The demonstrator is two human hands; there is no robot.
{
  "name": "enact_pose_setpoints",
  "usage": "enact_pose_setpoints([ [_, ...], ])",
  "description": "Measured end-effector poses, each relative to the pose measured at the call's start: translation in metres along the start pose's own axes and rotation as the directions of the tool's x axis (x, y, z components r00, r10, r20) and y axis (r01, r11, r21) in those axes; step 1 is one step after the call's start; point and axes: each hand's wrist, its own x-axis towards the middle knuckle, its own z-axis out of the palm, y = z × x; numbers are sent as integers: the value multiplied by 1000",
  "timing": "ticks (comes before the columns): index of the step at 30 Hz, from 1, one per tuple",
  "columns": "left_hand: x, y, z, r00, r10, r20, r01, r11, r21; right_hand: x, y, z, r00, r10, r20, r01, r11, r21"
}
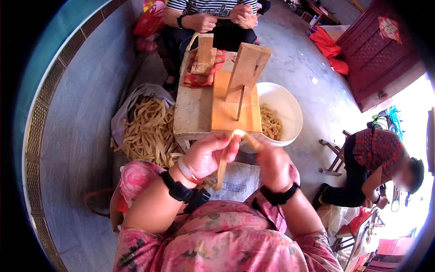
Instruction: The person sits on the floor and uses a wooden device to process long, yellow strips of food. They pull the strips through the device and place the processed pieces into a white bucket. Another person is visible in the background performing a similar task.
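Observation:
My left hand (209,153) pinches a pale tan flat strip (221,166) between thumb and fingers, and its tail hangs down toward my lap. The other part of the strip arches across to my right hand (277,166), which is blurred and closed around it. Just beyond my hands, an orange-brown board (221,114) lies on a low table (190,115). An upright wooden block (248,73) stands on the board, with a thin slat leaning at its front. What material the strip is made of, I cannot tell.
Left of the table, a cloth sack (119,102) holds a heap of similar strips (149,129). A white bucket (292,112) on the right contains short knotted or folded pieces (270,122). A smaller wooden block (204,56) rests on red cloth (219,63). Two other people are nearby, one opposite, one at right.

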Motion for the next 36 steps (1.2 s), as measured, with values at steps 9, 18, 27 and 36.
enact_pose_setpoints([
  [9, 0, -26, 19, 961, 141, 237, -197, -249, 948, -23, 5, 23, 980, -187, -73, 201, 909, 365],
  [18, 1, -26, 5, 995, 76, 60, -95, 647, 757, -18, 12, 41, 850, 394, 351, -425, 118, 897],
  [27, -2, -34, 0, 880, 418, 225, -218, -64, 974, -7, -6, 16, 908, 235, 347, -419, 504, 755],
  [36, 1, -34, -11, 991, -9, -132, 56, 931, 362, 1, 2, 23, 986, -13, -168, 78, 920, 385],
])
